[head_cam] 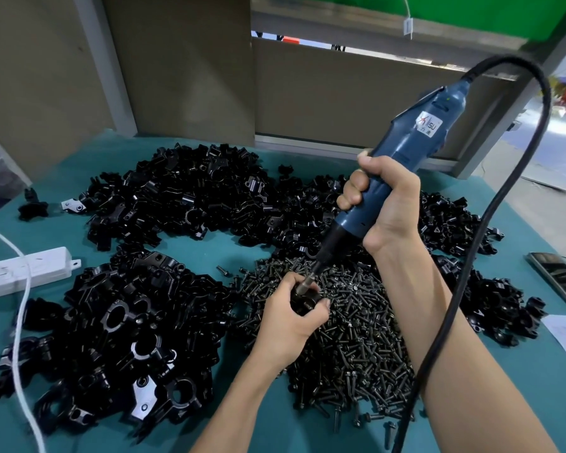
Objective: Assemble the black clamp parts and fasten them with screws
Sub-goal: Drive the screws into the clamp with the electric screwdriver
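Screws [356, 338] lie heaped on the table [249, 420], just under both my hands. My left hand [291, 318] grips a clamp [303, 300], fingers and thumb curled round it, over the far left part of that heap. My right hand [386, 204] is wrapped tight round the driver [415, 132], farther off and to the right of the clamp. The driver slants down to the left, and its bit [311, 277] meets the top of the clamp between my left thumb and fingers. Its cable [490, 207] arches over from the far end and drops along my right forearm. Clamp parts lie in heaps: one near left [121, 338], one far left [183, 191], one to the right [490, 299] beyond my right arm. A power strip [23, 268] sits at the left edge, a phone [559, 279] at the right.
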